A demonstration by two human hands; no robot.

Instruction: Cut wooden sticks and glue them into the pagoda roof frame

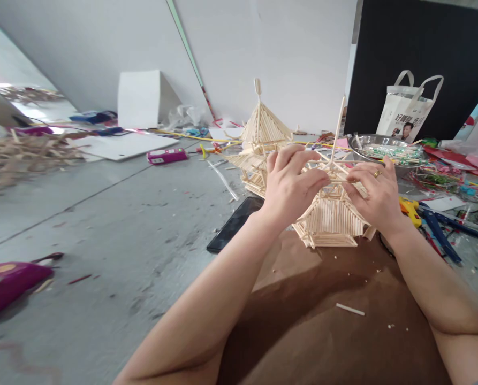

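Observation:
A small pagoda-like model [331,219] built of thin wooden sticks stands on brown paper in front of me. My left hand [289,184] is at its upper left, thumb and fingers pinched at the top framework. From the right, my right hand [375,192], with a ring on one finger, pinches the same framework. What lies between the fingertips seems to be the model's thin sticks, partly hidden. A tall upright stick [338,128] rises from the centre between both hands. Behind my left hand stands another stick pagoda [260,128] with a pointed roof.
A black phone [233,227] lies left of the model. To the right are a yellow tool [410,210], blue-handled pliers [441,232] and a metal bowl [399,166] of sticks. One loose stick [350,309] lies on the brown paper [323,342]. Purple devices [166,156] and a stick pile [22,160] are left.

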